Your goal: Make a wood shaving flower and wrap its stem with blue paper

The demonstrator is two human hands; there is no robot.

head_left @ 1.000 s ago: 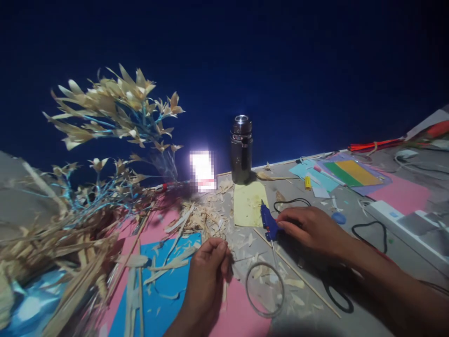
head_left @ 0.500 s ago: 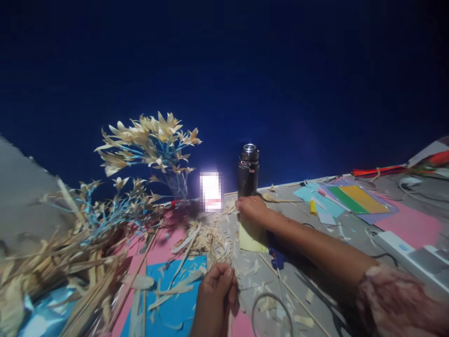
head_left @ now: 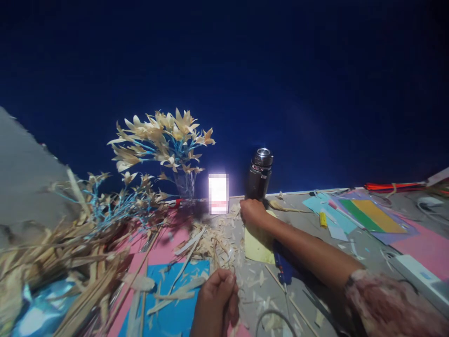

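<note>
"Where does the grey work surface (head_left: 298, 220) end?"

"At a pale rim along the dark blue wall (head_left: 315, 93). The vacuum flask (head_left: 258, 180) is at that edge, its top leaning right; the clear vase (head_left: 184, 185) is farther left along it."

"And the hands?"

"Well apart. The right hand (head_left: 255, 213) is stretched out to the flask's lower end, beside the yellow paper (head_left: 257, 245). Its fingers are bent, but I can't tell whether they grip anything. The left hand (head_left: 218, 297) is curled in by the right edge of the blue sheet (head_left: 171, 318), thumb against forefinger; whether something is pinched there is hidden."

"What room lies around them?"

"Grey surface strewn with shavings (head_left: 213, 245) runs between the two. The right forearm (head_left: 312, 245) passes over part of the blue glue gun (head_left: 285, 271), with a thin stick (head_left: 298, 309) and a wire hoop (head_left: 275, 311) nearer. Leftward, dry husks (head_left: 94, 271) crowd the pink sheet (head_left: 175, 234)."

"Materials?"

"The flask is a dark, glossy cylinder with a shiny metal cap. The husks look tan, fibrous and crinkled; the shavings, thin and pale. The vase holds cream flowers (head_left: 168, 133) with pointed petals on light-blue stems."
</note>
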